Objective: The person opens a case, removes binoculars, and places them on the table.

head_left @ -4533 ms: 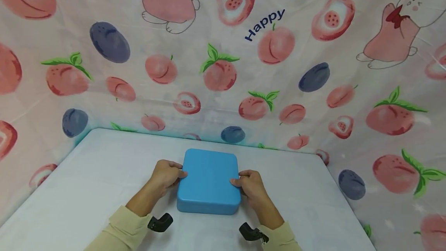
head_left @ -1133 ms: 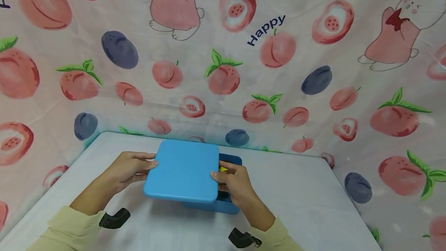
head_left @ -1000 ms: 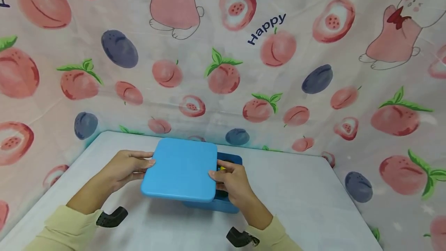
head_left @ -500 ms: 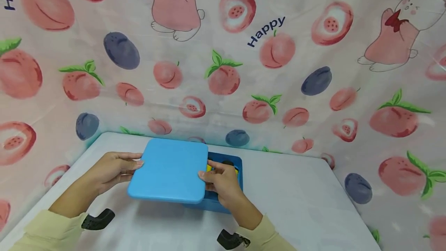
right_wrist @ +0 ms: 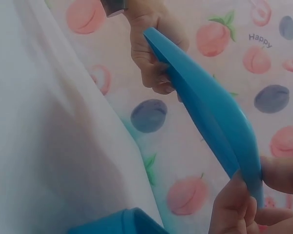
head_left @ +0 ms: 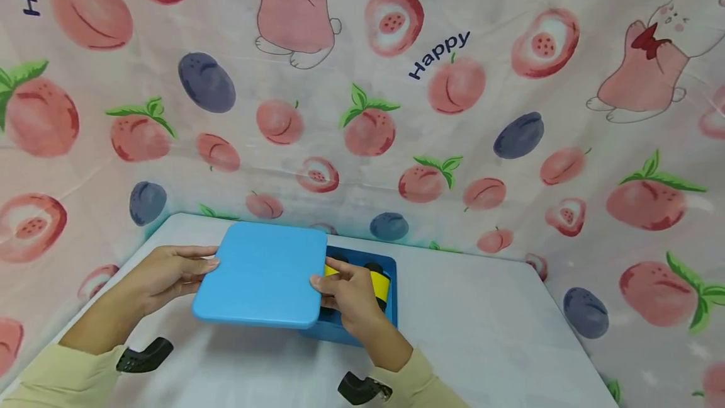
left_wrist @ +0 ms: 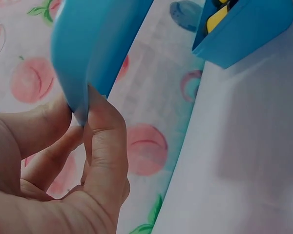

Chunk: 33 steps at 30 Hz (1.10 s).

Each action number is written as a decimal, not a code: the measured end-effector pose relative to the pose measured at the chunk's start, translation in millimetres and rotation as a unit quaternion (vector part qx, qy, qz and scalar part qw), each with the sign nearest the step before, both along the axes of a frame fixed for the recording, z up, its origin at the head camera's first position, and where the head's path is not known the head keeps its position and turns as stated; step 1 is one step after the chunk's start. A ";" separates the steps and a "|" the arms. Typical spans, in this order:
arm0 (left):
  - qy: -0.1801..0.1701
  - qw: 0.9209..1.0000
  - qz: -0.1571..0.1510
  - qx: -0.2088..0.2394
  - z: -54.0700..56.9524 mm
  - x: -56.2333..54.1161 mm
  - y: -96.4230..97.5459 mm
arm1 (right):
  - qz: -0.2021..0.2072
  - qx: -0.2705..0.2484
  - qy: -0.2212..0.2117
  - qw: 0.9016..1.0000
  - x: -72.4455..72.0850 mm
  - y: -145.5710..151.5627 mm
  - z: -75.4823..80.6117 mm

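Note:
A flat blue lid (head_left: 263, 274) is held up between both hands, above the table and left of a blue box (head_left: 340, 334). My left hand (head_left: 170, 277) pinches the lid's left edge, thumb on one face and fingers on the other, as the left wrist view shows of the lid (left_wrist: 83, 44). My right hand (head_left: 352, 298) pinches the right edge. Inside the box, partly covered by the lid and my right hand, lie black and yellow things (head_left: 381, 285); their kind cannot be told. In the right wrist view the lid (right_wrist: 210, 107) spans from one hand to the other.
The box stands on a white table (head_left: 464, 332) near its back edge. Behind it hangs a cloth (head_left: 351, 17) printed with peaches and rabbits, which also runs along both sides. Each wrist carries a black camera mount (head_left: 144, 356).
Earlier the lid sat on the box with both hands at its sides. It has come off and shifted left in both hands, exposing more of the box's inside and its black and yellow contents.

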<state>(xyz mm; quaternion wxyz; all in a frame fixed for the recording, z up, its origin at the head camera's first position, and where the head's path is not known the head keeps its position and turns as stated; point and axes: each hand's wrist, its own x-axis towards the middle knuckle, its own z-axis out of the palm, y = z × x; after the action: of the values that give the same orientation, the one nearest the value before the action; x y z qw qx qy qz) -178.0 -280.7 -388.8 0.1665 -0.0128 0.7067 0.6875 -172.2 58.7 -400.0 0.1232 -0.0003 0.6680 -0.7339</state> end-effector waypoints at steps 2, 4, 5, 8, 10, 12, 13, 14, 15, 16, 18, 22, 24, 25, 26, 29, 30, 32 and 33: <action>0.000 1.000 -0.001 0.004 0.9 0.4 -3.8 | 0.000 -0.004 0.001 1.000 -0.2 -4.0 0.3; 0.000 1.000 0.000 0.011 2.4 1.2 -6.7 | -0.001 -0.004 0.003 1.000 -0.2 -7.8 0.5; 0.000 1.000 0.000 0.016 3.1 1.3 -7.9 | 0.000 -0.004 0.003 1.000 -0.3 -9.2 0.3; 0.000 0.999 -0.004 0.034 3.8 1.3 -11.7 | 0.001 -0.003 0.003 1.000 -0.7 -12.5 -1.2; 0.000 0.999 -0.007 0.045 4.0 0.5 -13.7 | 0.000 -0.002 0.003 1.000 -0.9 -14.5 -2.1; -0.001 0.999 -0.008 0.047 4.2 -0.2 -15.5 | -0.002 -0.003 0.003 1.000 -1.4 -16.8 -3.0; -0.001 0.999 -0.008 0.044 4.5 -0.3 -16.4 | -0.002 -0.004 0.004 1.000 -1.7 -18.2 -3.4; -0.001 0.999 -0.007 0.039 4.7 -0.3 -17.5 | -0.002 -0.004 0.004 1.000 -1.8 -19.7 -3.8; -0.002 0.999 -0.005 0.034 4.9 -0.2 -18.6 | -0.003 -0.005 0.004 1.000 -1.8 -21.2 -4.1; -0.001 1.000 -0.004 0.028 5.1 0.0 -19.8 | -0.003 -0.005 0.004 1.000 -1.8 -22.9 -4.5; 0.000 1.000 -0.001 0.019 5.3 0.8 -22.6 | -0.001 -0.009 0.002 1.000 -1.7 -26.3 -4.7; 0.002 1.000 0.003 0.012 5.5 0.3 -28.9 | 0.000 -0.015 0.003 1.000 -2.8 -33.0 -5.0; 0.001 1.000 0.005 0.010 5.6 -0.1 -32.2 | -0.002 -0.017 0.004 1.000 -4.1 -36.5 -5.7; 0.001 1.000 0.006 0.010 5.6 -0.3 -33.7 | -0.002 -0.016 0.005 1.000 -4.7 -38.2 -6.1; -0.001 1.000 0.006 0.009 5.5 -0.5 -35.2 | -0.003 -0.015 0.003 1.000 -5.3 -40.0 -6.5; -0.005 1.000 0.007 0.005 5.3 -0.6 -39.6 | -0.005 -0.012 0.000 1.000 -6.8 -45.1 -7.9; -0.006 1.000 0.009 0.001 5.3 -0.5 -41.1 | -0.005 -0.010 -0.001 1.000 -7.1 -46.7 -8.4; -0.008 1.000 0.010 -0.005 5.5 -0.6 -44.0 | -0.006 -0.009 -0.003 1.000 -7.5 -49.6 -9.1; -0.008 1.000 0.011 -0.009 5.6 -0.7 -45.3 | -0.007 -0.009 -0.002 1.000 -7.7 -50.9 -9.4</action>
<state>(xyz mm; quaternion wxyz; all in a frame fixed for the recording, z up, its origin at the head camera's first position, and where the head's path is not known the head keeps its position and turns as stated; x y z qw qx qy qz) -178.8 -325.9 -383.2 0.1650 -0.0275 0.7112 0.6828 -179.9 7.8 -409.4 0.1200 0.0047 0.6608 -0.7409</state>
